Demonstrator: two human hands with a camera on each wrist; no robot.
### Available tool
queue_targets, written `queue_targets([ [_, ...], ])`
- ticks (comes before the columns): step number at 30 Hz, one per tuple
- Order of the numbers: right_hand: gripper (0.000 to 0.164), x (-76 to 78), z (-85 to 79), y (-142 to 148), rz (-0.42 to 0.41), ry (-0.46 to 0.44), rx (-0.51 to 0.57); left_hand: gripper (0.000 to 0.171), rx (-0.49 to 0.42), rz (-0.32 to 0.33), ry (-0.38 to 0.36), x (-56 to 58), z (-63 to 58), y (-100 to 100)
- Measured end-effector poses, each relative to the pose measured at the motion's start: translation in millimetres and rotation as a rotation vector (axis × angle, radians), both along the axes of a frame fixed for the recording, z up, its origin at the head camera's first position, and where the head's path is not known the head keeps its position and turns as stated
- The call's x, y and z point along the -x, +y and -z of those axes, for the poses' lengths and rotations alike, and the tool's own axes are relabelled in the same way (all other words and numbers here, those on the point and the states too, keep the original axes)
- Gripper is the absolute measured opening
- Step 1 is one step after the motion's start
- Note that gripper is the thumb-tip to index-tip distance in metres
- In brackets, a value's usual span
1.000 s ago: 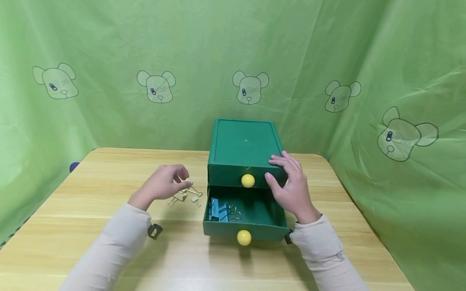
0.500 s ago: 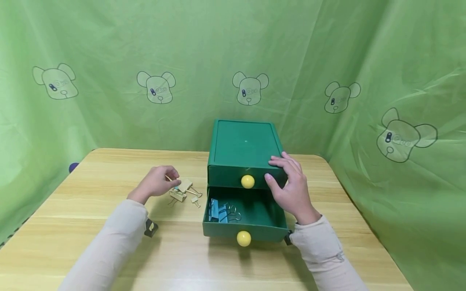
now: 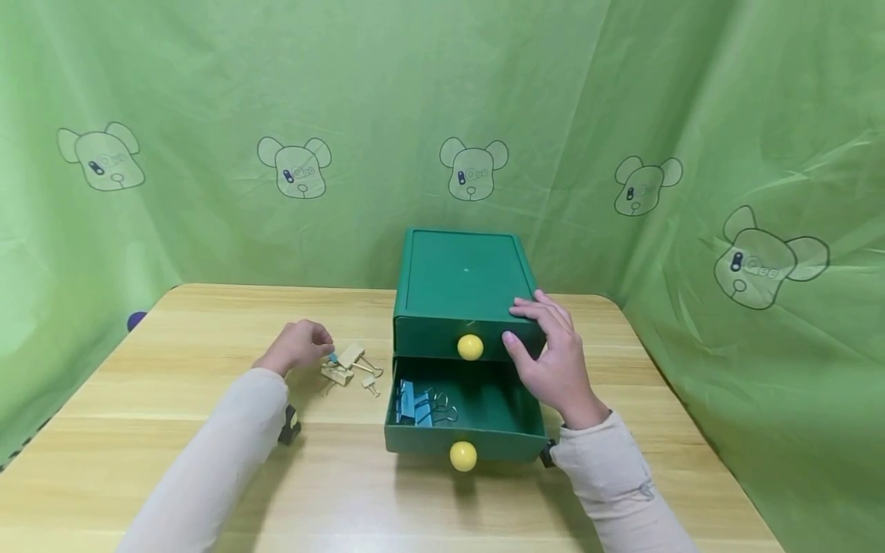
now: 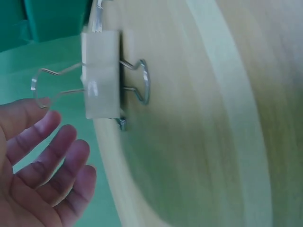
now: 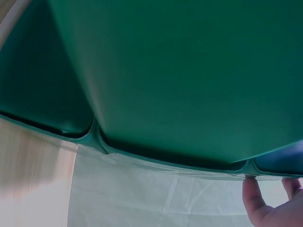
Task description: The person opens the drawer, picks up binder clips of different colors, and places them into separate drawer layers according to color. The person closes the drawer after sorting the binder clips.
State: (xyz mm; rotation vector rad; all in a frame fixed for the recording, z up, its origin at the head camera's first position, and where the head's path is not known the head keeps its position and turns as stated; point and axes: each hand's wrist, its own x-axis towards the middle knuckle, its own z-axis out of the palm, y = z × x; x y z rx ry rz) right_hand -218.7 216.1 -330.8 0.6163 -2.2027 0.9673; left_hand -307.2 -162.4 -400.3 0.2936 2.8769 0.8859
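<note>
My left hand (image 3: 297, 346) reaches low over several cream binder clips (image 3: 352, 354) on the table, its fingertips right at a small blue piece (image 3: 333, 358) among them. In the left wrist view, loosely bent fingers lie beside the wire handle of one cream clip (image 4: 102, 75), the thumb tip overlapping that loop. My right hand (image 3: 556, 357) rests on the front right corner of the green drawer cabinet (image 3: 463, 273), fingers on top and thumb against the upper drawer front. Below, the lower drawer (image 3: 477, 440) stands pulled out, with blue binder clips (image 3: 423, 407) at its left side.
Round yellow knobs (image 3: 471, 347) stick out from both drawers. The wooden table (image 3: 332, 491) extends toward the front and both sides. A green curtain (image 3: 387, 92) with bear-head prints encloses the back and sides.
My left hand has drawn left from over the cream clips, then lowered a little, uncovering a cream clip and the small blue piece. The right hand has stayed on the cabinet corner.
</note>
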Motion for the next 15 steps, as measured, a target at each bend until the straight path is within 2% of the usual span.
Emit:
queue_targets([
  [6,0.030,1.1,1.4,1,-0.004,0.027,0.004,0.022,0.071,-0.001,-0.078,7.2,3.8,2],
  [10,0.030,2.2,2.3,1,-0.008,0.041,0.005,0.025,0.133,0.012,-0.100,10.7,6.2,5],
  [15,0.030,3.0,2.9,1,-0.010,0.050,0.003,0.023,0.164,0.029,-0.124,13.4,8.6,10],
])
